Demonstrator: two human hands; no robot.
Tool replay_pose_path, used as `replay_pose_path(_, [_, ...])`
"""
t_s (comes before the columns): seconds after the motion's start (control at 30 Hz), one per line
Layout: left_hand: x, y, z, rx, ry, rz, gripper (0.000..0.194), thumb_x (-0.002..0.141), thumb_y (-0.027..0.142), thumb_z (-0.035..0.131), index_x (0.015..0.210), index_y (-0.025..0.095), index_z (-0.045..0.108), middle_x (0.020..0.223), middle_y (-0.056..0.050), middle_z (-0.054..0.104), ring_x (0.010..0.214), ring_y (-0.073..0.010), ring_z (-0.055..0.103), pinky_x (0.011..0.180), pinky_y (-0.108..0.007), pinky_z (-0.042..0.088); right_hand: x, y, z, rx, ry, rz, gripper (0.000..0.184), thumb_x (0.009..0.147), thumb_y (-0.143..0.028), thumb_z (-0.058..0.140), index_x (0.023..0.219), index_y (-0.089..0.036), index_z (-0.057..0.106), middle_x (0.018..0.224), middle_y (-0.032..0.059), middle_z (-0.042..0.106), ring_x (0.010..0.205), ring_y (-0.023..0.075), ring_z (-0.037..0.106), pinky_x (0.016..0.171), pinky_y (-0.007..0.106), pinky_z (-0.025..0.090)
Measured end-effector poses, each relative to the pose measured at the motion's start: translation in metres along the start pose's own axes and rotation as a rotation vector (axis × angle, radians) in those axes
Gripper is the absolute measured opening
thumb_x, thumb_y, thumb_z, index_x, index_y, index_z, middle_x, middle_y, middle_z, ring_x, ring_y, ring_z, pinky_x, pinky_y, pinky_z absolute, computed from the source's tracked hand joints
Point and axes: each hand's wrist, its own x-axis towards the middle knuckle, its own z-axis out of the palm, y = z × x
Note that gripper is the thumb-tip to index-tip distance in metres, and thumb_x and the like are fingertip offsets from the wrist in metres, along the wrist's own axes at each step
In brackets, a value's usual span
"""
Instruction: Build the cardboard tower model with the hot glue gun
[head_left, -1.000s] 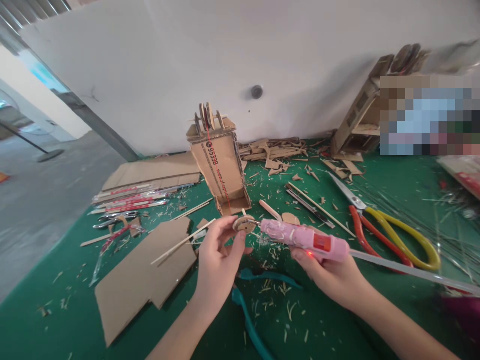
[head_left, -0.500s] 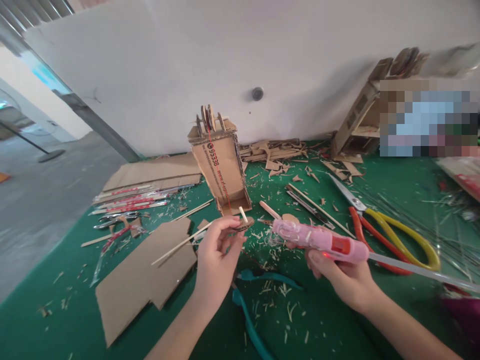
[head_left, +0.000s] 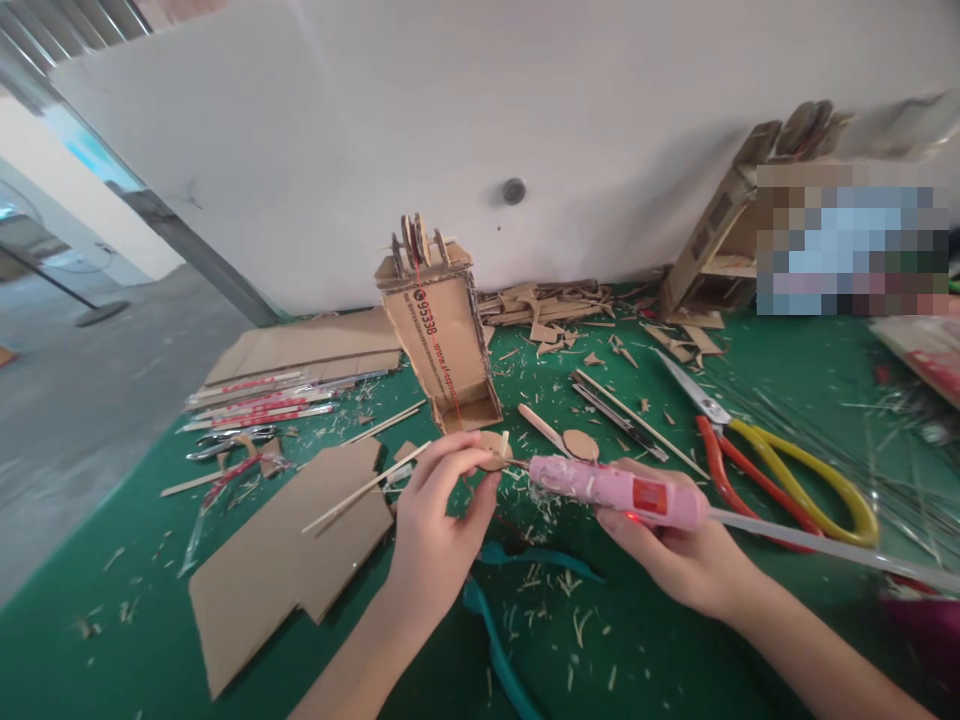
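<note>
Between the thumb and fingers of my left hand (head_left: 442, 500) is a small cardboard disc (head_left: 491, 450) with a short wooden stick (head_left: 505, 441) standing out of it. My right hand (head_left: 675, 545) is closed around a pink hot glue gun (head_left: 615, 488), which has a red light lit and a long clear glue stick (head_left: 810, 538) trailing from its back. The gun's nozzle is at the disc, close to the base of the stick; whether they touch I cannot tell. Another cardboard disc (head_left: 581, 445) lies on the table just behind the gun.
A cardboard box structure (head_left: 442, 340) with discs on top stands behind my hands. Teal-handled pliers (head_left: 499, 640) lie in front, scissors (head_left: 724, 420) and a cutter knife (head_left: 619, 418) to the right. Cardboard sheets (head_left: 285, 570) lie left on the green table (head_left: 112, 620), among scraps.
The glue gun has moved left, bringing its nozzle to the disc. My left hand has tilted the disc so its flat face and the stick turn towards the nozzle.
</note>
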Motion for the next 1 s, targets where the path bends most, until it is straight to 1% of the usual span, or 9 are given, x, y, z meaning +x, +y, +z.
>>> replay_pose_path(0.13, [0.0009, 0.0011, 0.0002, 0.093, 0.013, 0.106, 0.021, 0.083, 0.006, 0.059, 0.099, 0.019, 0.06, 0.11, -0.006, 0.061, 0.104, -0.0174, 0.06, 0.092, -0.035, 0.053, 0.0016, -0.0026, 0.0011, -0.049, -0.01, -0.032, 0.019, 0.089, -0.021, 0.051, 0.071, -0.021, 0.044, 0.064, -0.0032, 0.046, 0.053, 0.01, 0.044, 0.048, 0.025, 0.034])
replay_pose_path(0.27, [0.0006, 0.0008, 0.0013, 0.132, 0.026, 0.153, 0.022, 0.083, 0.005, 0.059, 0.1, 0.019, 0.06, 0.109, -0.007, 0.061, 0.104, -0.0182, 0.06, 0.091, -0.035, 0.053, 0.0005, -0.0001, 0.0019, -0.055, -0.012, -0.018, 0.019, 0.089, -0.022, 0.05, 0.072, -0.02, 0.044, 0.064, -0.0033, 0.046, 0.053, 0.0099, 0.045, 0.048, 0.024, 0.034])
replay_pose_path(0.57, [-0.001, 0.0003, 0.0022, 0.151, 0.018, 0.152, 0.024, 0.082, 0.005, 0.06, 0.101, 0.02, 0.058, 0.11, -0.007, 0.059, 0.106, -0.0191, 0.06, 0.093, -0.036, 0.052, -0.001, 0.0024, 0.0007, -0.094, -0.002, -0.041, 0.019, 0.088, -0.02, 0.052, 0.071, -0.021, 0.043, 0.063, -0.003, 0.045, 0.053, 0.0108, 0.045, 0.049, 0.026, 0.033])
replay_pose_path(0.73, [-0.001, 0.0007, 0.0013, 0.147, 0.026, 0.144, 0.024, 0.082, 0.006, 0.06, 0.101, 0.02, 0.058, 0.11, -0.007, 0.06, 0.105, -0.0192, 0.06, 0.093, -0.036, 0.053, -0.005, 0.006, -0.0006, -0.102, 0.019, -0.026, 0.018, 0.087, -0.019, 0.053, 0.071, -0.022, 0.043, 0.065, -0.0027, 0.045, 0.055, 0.0121, 0.046, 0.05, 0.026, 0.034])
replay_pose_path(1.0, [-0.0014, 0.001, 0.0004, 0.132, 0.019, 0.136, 0.024, 0.082, 0.005, 0.059, 0.102, 0.019, 0.058, 0.111, -0.008, 0.06, 0.107, -0.0188, 0.06, 0.094, -0.035, 0.052, -0.003, 0.004, -0.0008, -0.098, -0.011, -0.031, 0.021, 0.089, -0.022, 0.051, 0.071, -0.021, 0.041, 0.064, -0.0033, 0.044, 0.053, 0.0109, 0.044, 0.049, 0.026, 0.032])
